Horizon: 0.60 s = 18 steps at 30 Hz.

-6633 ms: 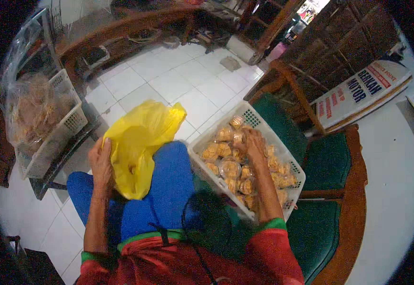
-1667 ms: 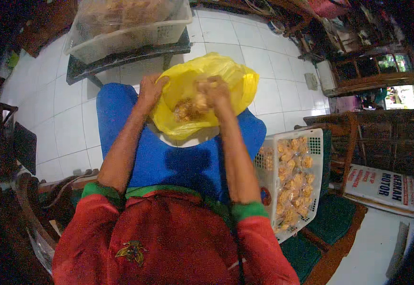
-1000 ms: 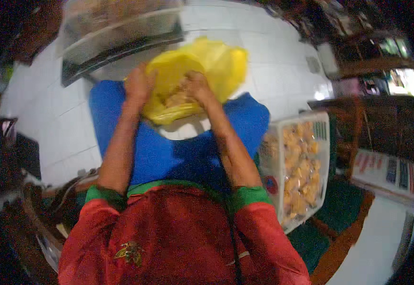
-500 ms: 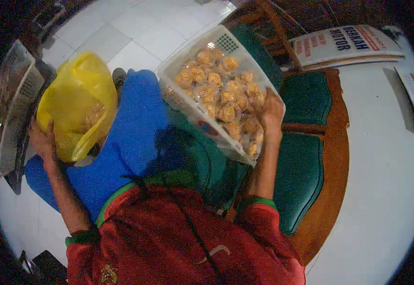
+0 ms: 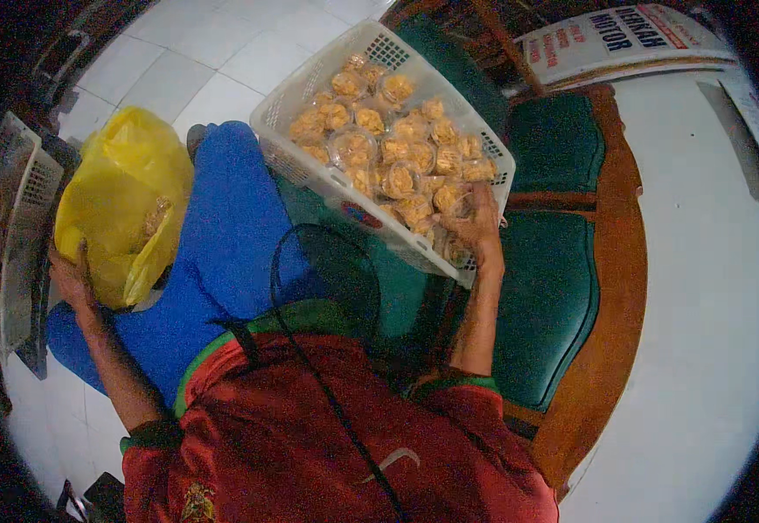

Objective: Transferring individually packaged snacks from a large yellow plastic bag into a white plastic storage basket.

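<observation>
A yellow plastic bag (image 5: 122, 196) with some snacks showing inside rests against my blue-clad leg. My left hand (image 5: 73, 281) grips its near left side, with the thumb and a finger showing at the plastic. To the right, a white plastic basket (image 5: 310, 179) stands tilted on a green seat, filled with several clear plastic cups of golden-brown snacks (image 5: 399, 180). My right hand (image 5: 477, 228) reaches over the basket's near right corner, its fingers curled around a snack cup (image 5: 454, 200) there. Part of that cup is hidden by the fingers.
Another white basket (image 5: 27, 205) stands at the far left, next to the bag. The green padded bench (image 5: 541, 305) has a wooden frame (image 5: 619, 288) along the right. A printed board (image 5: 623, 44) leans at the back right. White floor tiles (image 5: 170, 78) lie beyond my knees.
My right hand has shifted inward from the basket's right rim onto a cup in the near right corner. The view has moved slightly; my left hand stays at the bag.
</observation>
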Available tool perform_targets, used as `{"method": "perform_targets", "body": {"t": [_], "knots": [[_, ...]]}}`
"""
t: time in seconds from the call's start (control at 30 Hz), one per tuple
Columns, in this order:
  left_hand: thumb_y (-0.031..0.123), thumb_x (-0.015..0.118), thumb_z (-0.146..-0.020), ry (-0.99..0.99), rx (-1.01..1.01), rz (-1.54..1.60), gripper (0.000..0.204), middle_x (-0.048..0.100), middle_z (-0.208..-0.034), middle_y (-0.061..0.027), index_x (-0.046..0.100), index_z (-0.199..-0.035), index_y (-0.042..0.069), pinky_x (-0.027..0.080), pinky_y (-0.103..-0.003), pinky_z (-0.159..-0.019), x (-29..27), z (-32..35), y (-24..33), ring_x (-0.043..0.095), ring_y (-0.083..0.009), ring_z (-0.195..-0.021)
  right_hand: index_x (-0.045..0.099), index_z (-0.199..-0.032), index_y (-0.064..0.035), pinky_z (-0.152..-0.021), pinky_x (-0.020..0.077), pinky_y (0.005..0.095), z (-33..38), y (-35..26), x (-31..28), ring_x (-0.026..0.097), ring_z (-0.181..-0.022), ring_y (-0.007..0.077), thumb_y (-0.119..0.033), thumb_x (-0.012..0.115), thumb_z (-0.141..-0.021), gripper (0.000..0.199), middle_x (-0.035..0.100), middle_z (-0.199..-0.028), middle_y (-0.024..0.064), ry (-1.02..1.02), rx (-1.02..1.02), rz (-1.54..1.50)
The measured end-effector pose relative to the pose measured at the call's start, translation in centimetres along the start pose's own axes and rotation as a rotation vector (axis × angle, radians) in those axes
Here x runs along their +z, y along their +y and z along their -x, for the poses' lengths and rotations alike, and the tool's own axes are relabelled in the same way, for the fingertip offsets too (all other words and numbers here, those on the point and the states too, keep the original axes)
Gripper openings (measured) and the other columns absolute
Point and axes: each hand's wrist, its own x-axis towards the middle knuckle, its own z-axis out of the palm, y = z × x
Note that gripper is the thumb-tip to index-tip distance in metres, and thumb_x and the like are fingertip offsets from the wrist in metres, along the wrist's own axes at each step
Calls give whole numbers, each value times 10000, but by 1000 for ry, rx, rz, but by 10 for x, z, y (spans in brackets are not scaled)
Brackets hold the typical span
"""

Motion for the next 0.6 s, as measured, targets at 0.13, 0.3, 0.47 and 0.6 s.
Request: {"method": "perform_targets", "body": {"t": [0.13,0.3,0.47,0.6], "knots": [[515,670,-752,-2,-55,-21,764,536,-1180,-261,444,-1241,-27,419,-449,-918,-7,5,-21,524,-412,-1068,572,-958,-35,-794,457,443,-35,-17,-16,541,-941,358,-341,837,-480,626,552,-1047,184,-344,30,51],[411,689,-758,3,-207,1,674,571,-1119,-252,459,-1227,-15,437,-458,-869,-10,7,15,551,-413,-1012,536,-1084,-28,-895,400,464,3,-10,-11,476,-1061,381,-389,843,-444,796,507,-1156,214,-193,41,109],[321,717,-741,-55,-358,118,619,607,-1075,-228,479,-1232,28,461,-455,-835,-13,37,1,576,-395,-993,561,-983,-24,-748,471,411,-4,-84,-57,529,-884,329,-254,787,-513,570,537,-981,156,110,-94,136],[380,697,-745,-207,-388,263,463,642,-998,-183,620,-1051,41,481,-466,-782,-1,25,-3,616,-356,-900,428,-1256,-17,-890,478,376,-43,-213,-103,507,-1069,239,-219,820,-568,817,460,-1159,116,-34,-186,-531]]}}
